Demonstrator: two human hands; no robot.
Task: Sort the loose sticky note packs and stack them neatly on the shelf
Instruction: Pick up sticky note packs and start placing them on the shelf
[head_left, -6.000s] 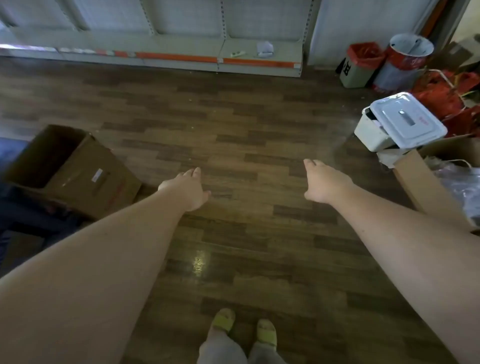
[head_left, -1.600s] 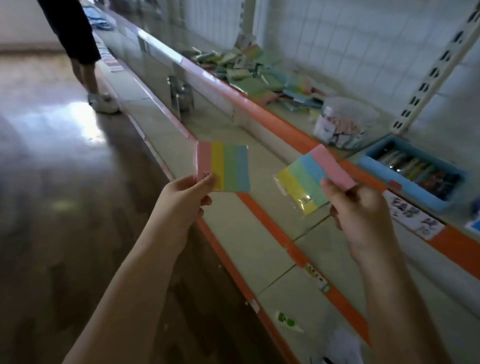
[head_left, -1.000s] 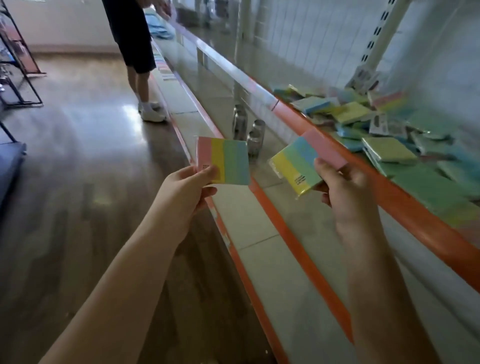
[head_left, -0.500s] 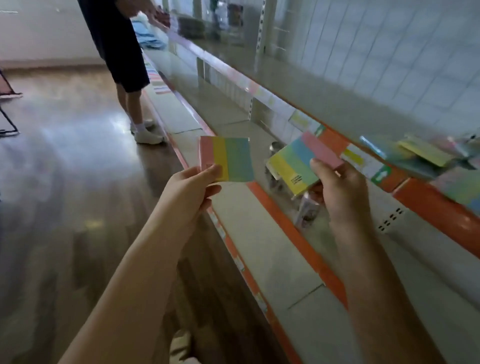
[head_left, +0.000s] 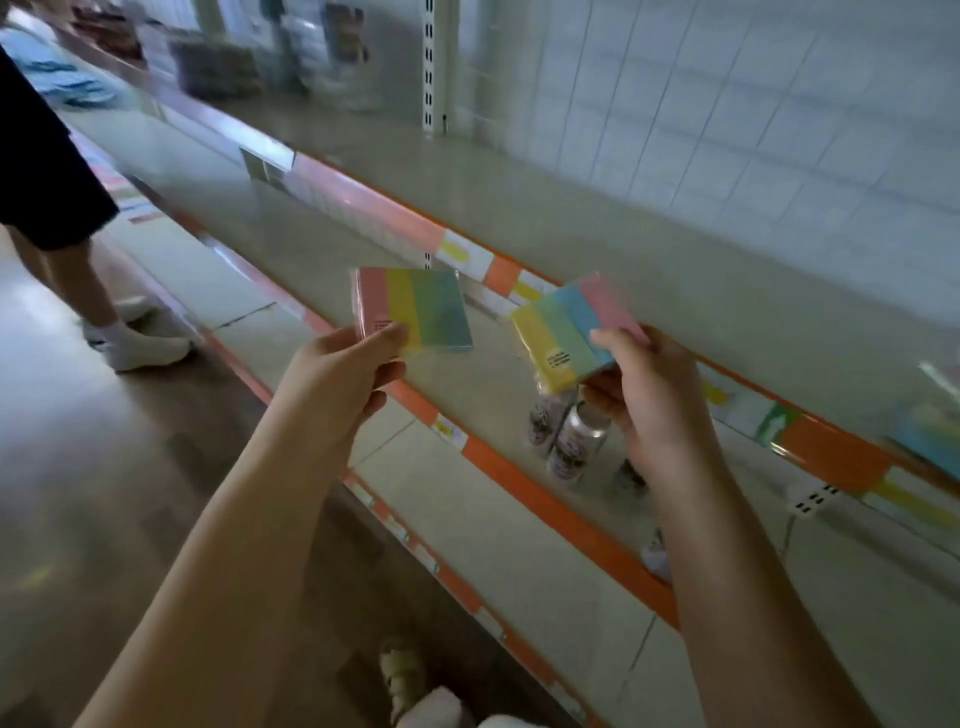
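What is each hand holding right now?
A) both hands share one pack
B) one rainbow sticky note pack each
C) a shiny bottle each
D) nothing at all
B: the left hand pinches one striped pack, and the right hand grips a second striped pack, the two apart.

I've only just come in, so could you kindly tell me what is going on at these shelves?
A person is holding one striped sticky note pack in each hand: the left hand pinches the left pack, the right hand the right pack. Both packs are in the air in front of the upper shelf, neither set down yet. Small bottles stand on the shelf below, and another person stands further along.
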